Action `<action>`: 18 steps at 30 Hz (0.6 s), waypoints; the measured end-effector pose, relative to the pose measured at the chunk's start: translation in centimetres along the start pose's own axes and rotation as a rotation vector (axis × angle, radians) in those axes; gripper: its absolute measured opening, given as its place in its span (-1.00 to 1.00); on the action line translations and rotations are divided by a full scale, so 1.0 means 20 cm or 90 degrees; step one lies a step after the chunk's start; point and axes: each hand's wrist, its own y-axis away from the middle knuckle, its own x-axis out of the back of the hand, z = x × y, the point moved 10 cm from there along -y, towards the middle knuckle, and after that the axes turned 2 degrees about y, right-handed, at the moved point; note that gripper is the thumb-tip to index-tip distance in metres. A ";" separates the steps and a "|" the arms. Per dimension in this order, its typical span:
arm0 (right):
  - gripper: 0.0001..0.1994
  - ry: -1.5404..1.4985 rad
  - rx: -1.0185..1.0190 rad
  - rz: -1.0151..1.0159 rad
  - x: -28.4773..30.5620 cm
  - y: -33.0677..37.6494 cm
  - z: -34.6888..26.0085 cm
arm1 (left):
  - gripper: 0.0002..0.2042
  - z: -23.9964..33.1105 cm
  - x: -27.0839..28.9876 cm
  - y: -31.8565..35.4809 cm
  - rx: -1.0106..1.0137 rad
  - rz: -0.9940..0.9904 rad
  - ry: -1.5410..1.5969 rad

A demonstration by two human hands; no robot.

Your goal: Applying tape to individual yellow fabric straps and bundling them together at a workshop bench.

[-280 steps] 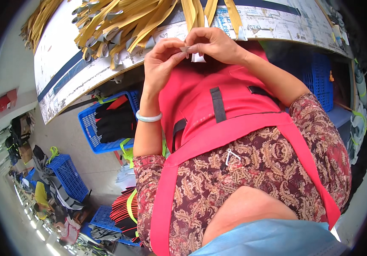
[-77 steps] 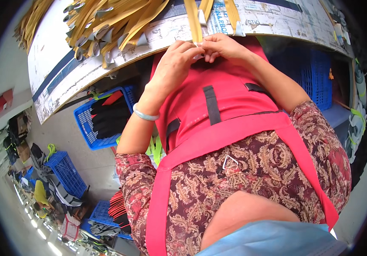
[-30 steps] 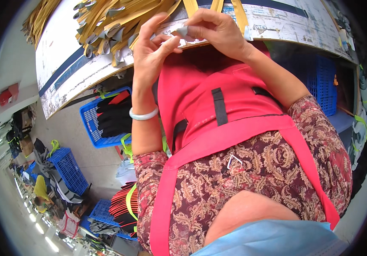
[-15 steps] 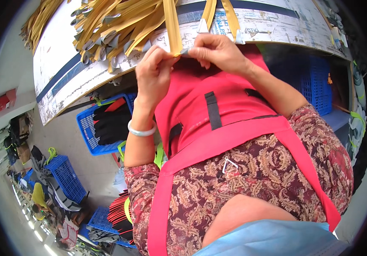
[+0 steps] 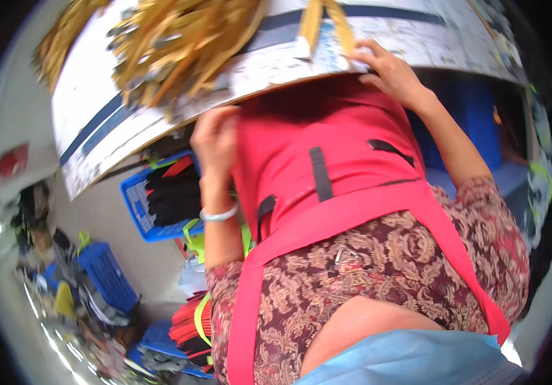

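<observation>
My right hand (image 5: 392, 76) is at the front edge of the table, thumb and fingers apart. Its fingertips reach the near end of one of two yellow fabric strips (image 5: 340, 27), which lie side by side with pale ends toward me. Smeared by motion, my left hand (image 5: 215, 138) hovers beside my red apron (image 5: 346, 141), just below the table edge. How its fingers are set, and whether anything is in them, does not show. To its upper left lies a thick pile of yellow strips with grey ends (image 5: 173, 48).
The worn white table (image 5: 404, 42) has dark blue bands. More yellow strips (image 5: 70, 38) hang at the far left. A blue basket (image 5: 136, 199) with black pieces stands below the table. Another blue basket (image 5: 106, 276) is farther left, and a blue crate (image 5: 465, 128) is under the table at right.
The yellow strip that both hands pinched is no longer between them. My right hand moved right to the pair of strips; my left hand dropped lower, off the table edge.
</observation>
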 end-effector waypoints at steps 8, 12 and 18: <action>-0.73 -0.324 -0.094 0.046 -0.15 0.02 0.17 | -0.79 0.27 -0.60 -0.02 -0.136 -0.163 0.142; -0.75 -0.404 0.016 0.078 -0.11 -0.10 -0.18 | -0.73 0.38 -0.50 -0.15 -0.142 -0.052 0.289; -0.71 -0.566 0.025 -0.046 -0.22 -0.30 -0.42 | -0.90 0.31 -0.40 -0.18 -0.132 -0.018 0.312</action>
